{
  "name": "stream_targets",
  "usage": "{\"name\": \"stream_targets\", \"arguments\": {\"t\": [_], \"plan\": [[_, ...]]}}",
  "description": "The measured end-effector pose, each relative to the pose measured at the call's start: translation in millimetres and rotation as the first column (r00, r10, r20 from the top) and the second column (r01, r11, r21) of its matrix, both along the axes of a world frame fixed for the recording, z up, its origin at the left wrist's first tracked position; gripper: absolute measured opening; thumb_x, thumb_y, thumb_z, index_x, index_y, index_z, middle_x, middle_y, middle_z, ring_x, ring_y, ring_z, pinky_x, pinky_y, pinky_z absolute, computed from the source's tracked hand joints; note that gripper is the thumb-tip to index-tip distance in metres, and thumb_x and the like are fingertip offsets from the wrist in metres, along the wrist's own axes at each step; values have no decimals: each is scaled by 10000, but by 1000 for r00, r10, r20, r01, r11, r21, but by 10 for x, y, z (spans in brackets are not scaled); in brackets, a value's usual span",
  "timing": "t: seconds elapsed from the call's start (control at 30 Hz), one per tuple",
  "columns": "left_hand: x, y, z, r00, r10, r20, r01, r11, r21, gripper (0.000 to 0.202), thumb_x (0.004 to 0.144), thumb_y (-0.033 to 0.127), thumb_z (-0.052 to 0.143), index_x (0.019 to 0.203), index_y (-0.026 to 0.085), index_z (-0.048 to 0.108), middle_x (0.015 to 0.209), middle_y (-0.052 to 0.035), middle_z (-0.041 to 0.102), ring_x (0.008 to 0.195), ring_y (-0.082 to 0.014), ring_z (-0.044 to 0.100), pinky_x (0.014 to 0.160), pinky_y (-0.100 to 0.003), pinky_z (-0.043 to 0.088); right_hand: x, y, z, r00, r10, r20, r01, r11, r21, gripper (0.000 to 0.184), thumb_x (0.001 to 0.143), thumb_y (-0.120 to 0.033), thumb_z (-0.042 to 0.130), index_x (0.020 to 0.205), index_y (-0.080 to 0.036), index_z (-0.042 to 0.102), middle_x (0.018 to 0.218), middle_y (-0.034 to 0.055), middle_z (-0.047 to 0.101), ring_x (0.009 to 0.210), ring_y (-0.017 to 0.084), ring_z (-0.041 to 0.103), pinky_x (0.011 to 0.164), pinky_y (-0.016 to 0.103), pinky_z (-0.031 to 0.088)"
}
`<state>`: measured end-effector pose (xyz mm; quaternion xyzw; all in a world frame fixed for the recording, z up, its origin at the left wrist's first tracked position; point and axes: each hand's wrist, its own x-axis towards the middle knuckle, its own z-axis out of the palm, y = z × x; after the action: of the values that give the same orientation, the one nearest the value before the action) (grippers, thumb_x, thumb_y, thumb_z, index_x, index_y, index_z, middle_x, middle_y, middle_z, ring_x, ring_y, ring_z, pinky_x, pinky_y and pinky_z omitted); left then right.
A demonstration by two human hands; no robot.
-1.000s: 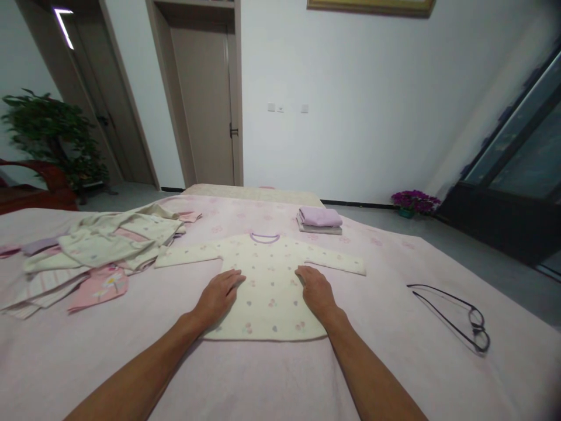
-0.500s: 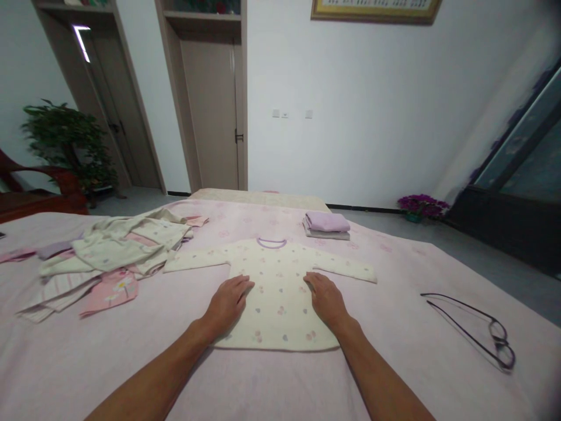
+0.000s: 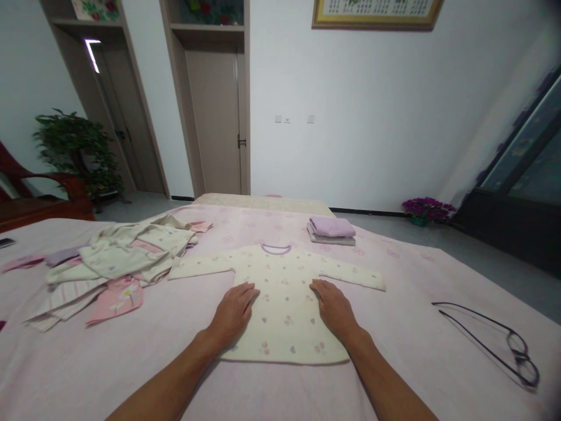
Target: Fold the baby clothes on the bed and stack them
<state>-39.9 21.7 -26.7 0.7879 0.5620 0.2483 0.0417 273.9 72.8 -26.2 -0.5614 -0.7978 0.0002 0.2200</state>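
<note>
A cream long-sleeved child's top (image 3: pixel 280 310) with small hearts, a cherry-like print and a purple neckline lies spread flat, its sleeves out to both sides. My left hand (image 3: pixel 234 310) rests palm down on its left side edge, below the armpit, fingers laid flat and pointing inward. On the opposite side edge lies my right hand (image 3: pixel 335 307), also flat and level with the left. Neither hand has the fabric gripped. The hands and wrists cover parts of the top's side edges.
A loose heap of clothes (image 3: pixel 127 251) lies at left, touching the left sleeve. Behind the right sleeve sits a folded purple-and-grey stack (image 3: pixel 332 230). Black-framed glasses (image 3: pixel 519 354) lie at right on the pink bedspread (image 3: pixel 280 392). A dark phone-like object (image 3: pixel 6 242) is at far left.
The whole view has shifted slightly, with everything a little lower and to the right in the picture. Both hands stay at the same places on the top, which has not visibly changed.
</note>
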Motion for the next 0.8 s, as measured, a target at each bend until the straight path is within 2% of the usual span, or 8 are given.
{"name": "stream_targets", "arguments": {"t": [0.53, 0.7, 0.8], "plan": [[14, 9, 8, 998, 21, 61, -21, 1000, -11, 472, 834, 92, 479, 1241, 246, 662, 1345, -71, 624, 1272, -231, 536, 1128, -469, 388, 61, 65, -106, 999, 18, -41, -18, 1000, -4, 538, 772, -21, 443, 1216, -231, 664, 1340, 54, 618, 1277, 203, 524, 1125, 394, 378], [-12, 28, -10, 996, 23, 89, -19, 999, -45, 453, 838, 104, 488, 1226, 249, 672, 1364, -58, 612, 1291, -231, 524, 1145, -443, 366, 59, 54, -96, 999, 14, -42, -14, 1000, 1, 547, 770, -21, 428, 1222, -221, 663, 1342, 55, 617, 1277, 200, 526, 1129, 390, 376], [-132, 114, 37, 983, 0, 182, 19, 994, -106, 380, 890, 184, 474, 1206, 247, 677, 1312, -46, 652, 1236, -217, 575, 1101, -400, 417, 64, 48, -98, 999, 23, -41, -23, 1000, 0, 550, 770, -25, 418, 1226, -216, 659, 1351, 56, 610, 1287, 193, 517, 1137, 388, 368]]}}
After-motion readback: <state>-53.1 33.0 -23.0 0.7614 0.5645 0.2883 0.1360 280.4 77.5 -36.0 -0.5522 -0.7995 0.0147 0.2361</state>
